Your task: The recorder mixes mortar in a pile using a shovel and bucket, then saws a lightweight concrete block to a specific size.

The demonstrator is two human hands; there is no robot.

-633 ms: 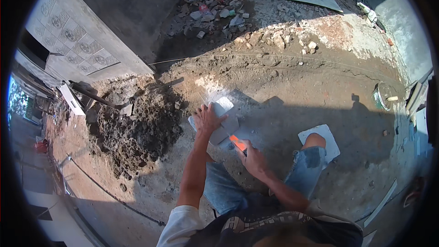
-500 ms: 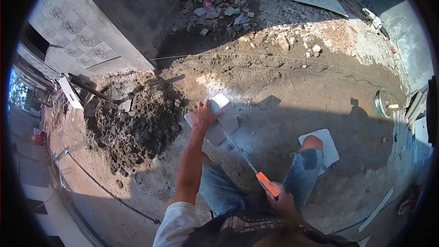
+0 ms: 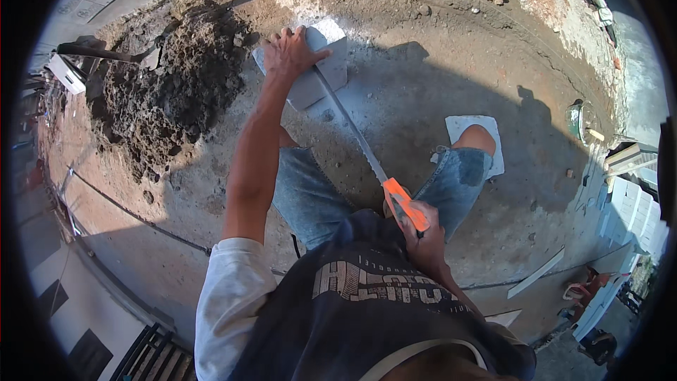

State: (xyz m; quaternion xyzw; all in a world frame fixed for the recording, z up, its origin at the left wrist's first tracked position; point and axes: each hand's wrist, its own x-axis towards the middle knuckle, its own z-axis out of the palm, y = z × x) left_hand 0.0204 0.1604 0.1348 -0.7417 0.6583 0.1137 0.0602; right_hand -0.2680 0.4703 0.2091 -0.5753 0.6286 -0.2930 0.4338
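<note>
A pale grey-white block point(image 3: 307, 92) lies on the ground ahead of my knees, dusted with white powder around it. My left hand point(image 3: 288, 55) presses down on its top with fingers spread, thumb pointing right. In my right hand point(image 3: 425, 231), close to my body, is the orange handle of a handsaw point(image 3: 363, 144). The long blade slants away from me to the block, its far end resting at the block beside my left hand. Whether the teeth are in a cut cannot be made out.
A heap of dark wet mortar point(image 3: 169, 92) with a long-handled tool point(image 3: 106, 51) sits to the left. Another white slab point(image 3: 462, 127) lies by my right knee. A bucket point(image 3: 577, 120) stands farther right, near stacked pale panels point(image 3: 631, 215). A dark hose point(image 3: 141, 215) crosses the ground.
My view has tilted down toward my body, so the block and heap sit higher in the picture. The saw has been drawn back toward me; my left hand stays on the block.
</note>
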